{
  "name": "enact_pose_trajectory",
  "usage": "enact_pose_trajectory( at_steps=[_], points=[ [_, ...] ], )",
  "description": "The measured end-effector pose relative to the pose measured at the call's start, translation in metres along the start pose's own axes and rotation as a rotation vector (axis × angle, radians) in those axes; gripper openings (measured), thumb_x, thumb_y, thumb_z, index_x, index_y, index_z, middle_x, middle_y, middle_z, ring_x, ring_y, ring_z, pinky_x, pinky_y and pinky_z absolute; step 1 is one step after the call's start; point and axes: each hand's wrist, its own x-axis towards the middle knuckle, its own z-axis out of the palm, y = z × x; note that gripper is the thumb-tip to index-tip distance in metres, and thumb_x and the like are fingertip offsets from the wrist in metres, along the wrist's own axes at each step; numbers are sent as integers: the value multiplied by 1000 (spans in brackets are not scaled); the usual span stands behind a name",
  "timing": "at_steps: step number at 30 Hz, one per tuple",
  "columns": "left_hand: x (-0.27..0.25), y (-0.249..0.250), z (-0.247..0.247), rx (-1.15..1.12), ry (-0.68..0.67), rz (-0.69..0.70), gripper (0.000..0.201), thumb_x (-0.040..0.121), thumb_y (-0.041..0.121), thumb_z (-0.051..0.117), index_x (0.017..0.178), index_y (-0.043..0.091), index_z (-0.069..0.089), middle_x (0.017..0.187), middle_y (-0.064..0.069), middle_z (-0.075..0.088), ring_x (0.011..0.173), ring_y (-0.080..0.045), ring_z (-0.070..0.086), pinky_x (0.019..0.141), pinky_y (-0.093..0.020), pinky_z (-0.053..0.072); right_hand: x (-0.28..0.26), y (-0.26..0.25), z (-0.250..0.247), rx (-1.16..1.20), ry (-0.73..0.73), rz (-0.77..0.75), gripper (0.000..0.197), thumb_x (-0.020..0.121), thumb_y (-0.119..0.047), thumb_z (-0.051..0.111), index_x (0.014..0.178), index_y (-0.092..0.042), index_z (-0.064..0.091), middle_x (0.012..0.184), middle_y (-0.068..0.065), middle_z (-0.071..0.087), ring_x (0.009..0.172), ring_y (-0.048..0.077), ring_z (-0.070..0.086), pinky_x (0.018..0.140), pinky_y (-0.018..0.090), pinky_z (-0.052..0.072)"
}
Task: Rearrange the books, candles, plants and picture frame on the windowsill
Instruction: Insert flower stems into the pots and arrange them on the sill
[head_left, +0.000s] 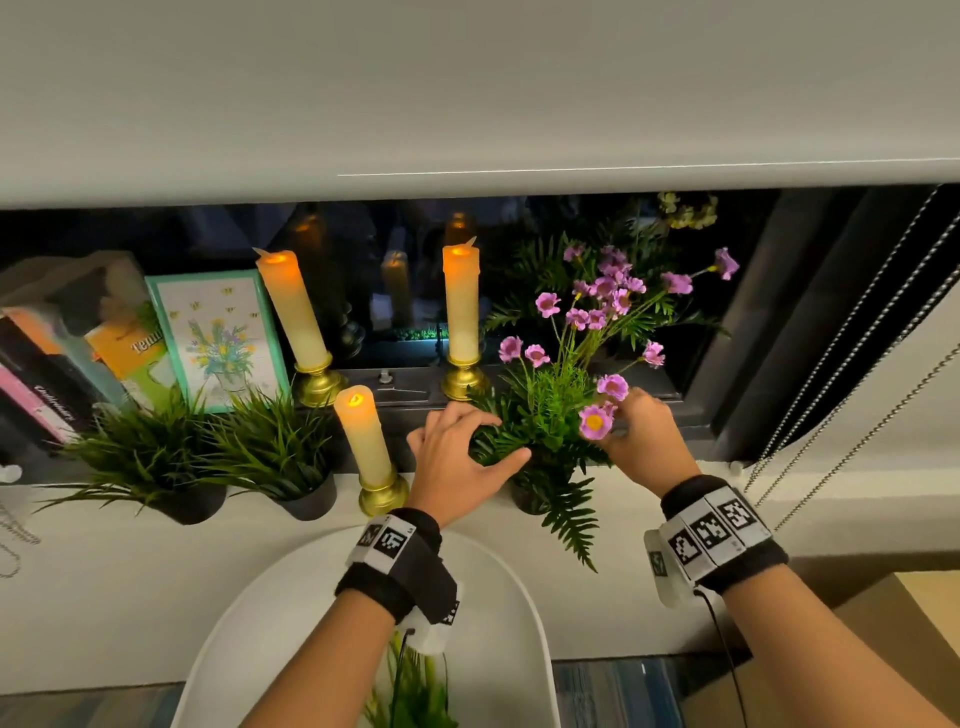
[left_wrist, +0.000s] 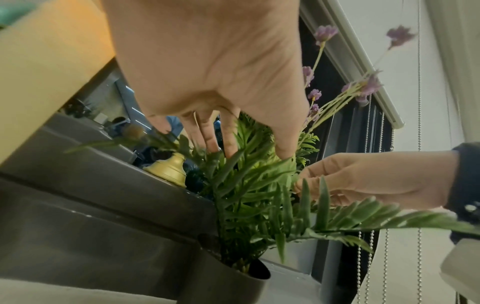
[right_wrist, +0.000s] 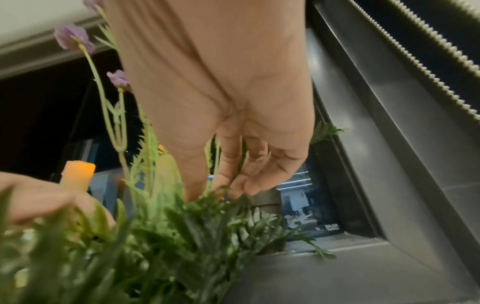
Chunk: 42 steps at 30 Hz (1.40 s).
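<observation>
A potted plant with purple flowers (head_left: 550, 410) and fern fronds stands in a dark pot (head_left: 524, 499) at the right of the white windowsill (head_left: 613, 493). My left hand (head_left: 501, 434) spreads over the leaves on its left side, fingers straight (left_wrist: 257, 152). My right hand (head_left: 631, 421) reaches into the leaves on the right (right_wrist: 218, 191), its fingertips hidden among them. Just left of my left hand stands a lit candle (head_left: 363, 436). Two more candles (head_left: 293, 306) (head_left: 461, 306) stand behind. Further left are two grass plants (head_left: 140, 452) (head_left: 270, 441), a picture frame (head_left: 218, 338) and leaning books (head_left: 47, 374).
Bead chains (head_left: 831, 415) hang at the right of the window. The roller blind (head_left: 467, 104) is drawn low above. A white rounded seat (head_left: 493, 623) with a green plant (head_left: 415, 691) on it sits below the sill. A cardboard box (head_left: 909, 623) is at lower right.
</observation>
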Motion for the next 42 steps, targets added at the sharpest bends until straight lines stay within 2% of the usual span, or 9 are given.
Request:
enact_pose_trajectory(
  at_steps=[5,10,19,23,27,31,35,39,42],
  points=[
    [-13,-2,-8,-65,-2,17,50,73,73,51,102,34,62,109,15,49,106,-6,44,90,-34,27,-15,-17,-3,13,23,-17,35,82,-20,71,60,-28,45,61,-10,51,57,4,47,52,16,31],
    [-32,-18,-29,-224,39,7,30,84,38,65,109,23,58,111,7,49,95,-10,57,85,-35,48,-32,-46,-10,37,-65,-55,24,83,-25,70,64,-17,57,58,-2,56,60,17,54,61,27,44],
    [-98,-78,-40,150,-93,34,9,78,12,62,83,20,62,86,8,60,81,-16,60,69,-31,37,-69,-89,3,45,-159,-105,23,83,-26,69,64,-17,60,54,-7,55,49,6,49,50,20,35],
    [-139,-108,-6,334,-547,-236,16,85,25,56,101,20,59,108,1,59,104,-23,57,85,-35,37,-93,-115,23,1,-227,-155,18,85,-30,66,72,-17,64,61,-6,57,55,9,53,55,24,43],
    [-169,-135,22,430,-922,-485,74,83,43,65,143,15,32,147,-12,32,134,-33,35,108,-44,31,-119,-125,88,-18,-487,-130,18,86,-28,63,77,-13,67,76,1,66,70,17,60,67,28,49],
    [-173,-151,20,478,-934,-482,79,75,41,76,138,16,36,145,-12,28,132,-34,35,109,-47,31,-143,-94,178,-210,-843,59,29,87,-28,56,100,-4,66,110,15,66,101,30,63,80,31,50],
    [-182,-159,12,376,-919,-439,73,62,36,87,121,13,50,133,-11,38,118,-32,47,97,-41,44,-180,-73,228,-198,-885,275,56,88,-41,58,128,-5,45,129,15,52,118,31,53,92,33,45],
    [-193,-170,1,416,-974,-328,50,66,29,83,110,23,60,129,-5,42,118,-24,45,96,-34,43,-202,-74,257,-21,-783,298,19,81,-30,66,89,-19,53,105,7,60,101,25,58,83,28,46],
    [-197,-177,-9,434,-933,-267,14,74,15,75,88,17,71,117,-5,57,111,-24,53,93,-32,46,-205,-80,262,108,-736,325,21,80,-17,63,67,-24,47,86,2,61,83,23,59,73,27,48]
  ],
)
